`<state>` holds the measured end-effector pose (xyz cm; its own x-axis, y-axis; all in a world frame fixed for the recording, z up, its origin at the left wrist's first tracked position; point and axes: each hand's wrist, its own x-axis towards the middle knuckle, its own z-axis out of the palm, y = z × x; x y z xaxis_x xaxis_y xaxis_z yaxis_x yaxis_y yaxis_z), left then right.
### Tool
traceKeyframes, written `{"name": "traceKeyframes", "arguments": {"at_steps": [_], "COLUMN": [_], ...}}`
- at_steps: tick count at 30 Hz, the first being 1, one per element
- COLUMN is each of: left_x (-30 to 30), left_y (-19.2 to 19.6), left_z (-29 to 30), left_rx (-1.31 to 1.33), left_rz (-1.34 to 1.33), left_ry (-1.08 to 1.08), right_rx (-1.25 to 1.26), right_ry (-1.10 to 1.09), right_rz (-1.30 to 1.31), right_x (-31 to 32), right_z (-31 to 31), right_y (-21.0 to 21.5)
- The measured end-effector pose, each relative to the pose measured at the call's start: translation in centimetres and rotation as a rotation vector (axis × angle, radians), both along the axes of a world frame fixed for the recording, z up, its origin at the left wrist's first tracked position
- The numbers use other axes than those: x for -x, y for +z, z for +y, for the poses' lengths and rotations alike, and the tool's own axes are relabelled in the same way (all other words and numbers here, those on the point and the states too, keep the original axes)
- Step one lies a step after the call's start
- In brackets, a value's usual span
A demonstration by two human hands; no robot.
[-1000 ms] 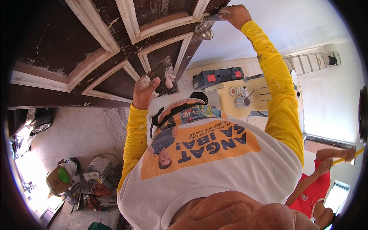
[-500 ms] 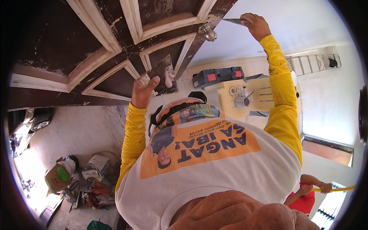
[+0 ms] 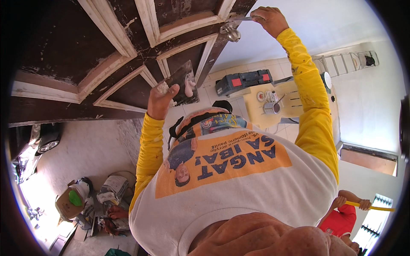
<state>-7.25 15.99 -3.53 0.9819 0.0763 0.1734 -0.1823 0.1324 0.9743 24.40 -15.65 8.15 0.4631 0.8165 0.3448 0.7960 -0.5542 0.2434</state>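
Steady the plate [image 3: 181, 91] gripped in left hand [image 3: 160, 101]; draw scraper [image 3: 244, 18], pinched in right hand [image 3: 271, 20], flat along door [image 3: 115, 80].

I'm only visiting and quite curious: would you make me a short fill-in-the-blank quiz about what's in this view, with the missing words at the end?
1. The left hand holds a flat plate, and the sleeve on that arm is ____.
2. The right hand holds a thin metal blade near a panelled door coloured dark ____.
3. The dark toolbox shows ____ red patches.
4. The co-worker gripping a yellow pole wears a ____ top.

Missing words: yellow; brown; two; red.
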Motion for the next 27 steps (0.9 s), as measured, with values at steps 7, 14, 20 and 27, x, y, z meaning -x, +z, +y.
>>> {"name": "traceKeyframes", "arguments": {"at_steps": [7,14,20,27], "left_x": [0.3,-0.2,-0.9,-0.9], "left_y": [-0.7,-0.6,-1.0,-0.6], "left_z": [-0.4,-1.2,-1.5,-1.4], "left_rx": [0.172,0.16,0.127,-0.046], "left_rz": [0.102,0.07,0.07,-0.008], "left_ry": [-0.004,0.005,-0.013,0.023], "right_rx": [-0.38,-0.334,-0.235,-0.189], "right_ry": [-0.018,-0.067,-0.036,-0.019], "right_rz": [-0.188,0.347,0.339,0.388], "right_x": [0.9,-0.5,-2.7,-3.7], "right_z": [-0.4,-3.6,-2.6,-1.7], "right_y": [-3.5,-3.4,-2.7,-2.4]}}
